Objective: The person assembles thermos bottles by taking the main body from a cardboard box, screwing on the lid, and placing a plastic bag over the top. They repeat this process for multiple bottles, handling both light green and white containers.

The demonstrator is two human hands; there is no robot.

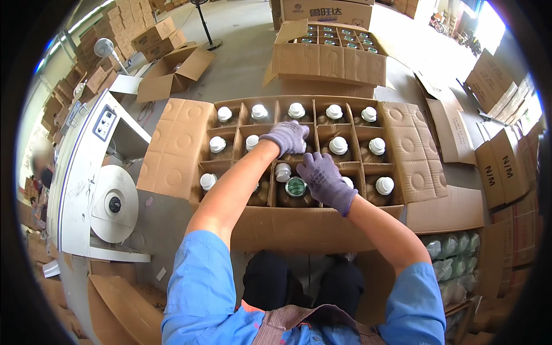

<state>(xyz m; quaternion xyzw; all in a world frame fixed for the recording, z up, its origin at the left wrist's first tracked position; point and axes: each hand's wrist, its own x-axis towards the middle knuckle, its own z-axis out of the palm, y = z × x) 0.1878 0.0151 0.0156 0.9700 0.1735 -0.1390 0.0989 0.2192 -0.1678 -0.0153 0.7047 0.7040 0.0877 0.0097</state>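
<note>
A: In the head view, where are the two hands?

B: Both are in grey gloves over an open carton (pixel 172 146) that is divided into cells, one bottle in each cell. The left hand (pixel 286 138) lies on the middle row, on top of a bottle which it hides. Its fingers are curled together and point to the right. I cannot tell if they press on a cap below.

A: And the right hand?

B: The right hand (pixel 325 179) is on the front row, nearest to the person. Its fingers are bent and close together, and they point up and left, toward a loose white cap (pixel 282 171). The fingertips are just beside this cap, but I cannot tell if they clamp it.

A: Which bottle is it about?

B: The uncapped bottle (pixel 296 187) in the front row, in the middle cell. It stands upright, so its long axis is vertical and the mouth points up to the camera. We see the round greenish opening from above. The white cap sits at the upper left of this mouth, tilted, at the cell wall.

A: What is around it?

B: The other bottles (pixel 337 145) have white caps on and also stand upright. Behind is a second carton (pixel 328 60) with bottles without white caps. On the left stands a white machine (pixel 86 184) with a round disc.
</note>
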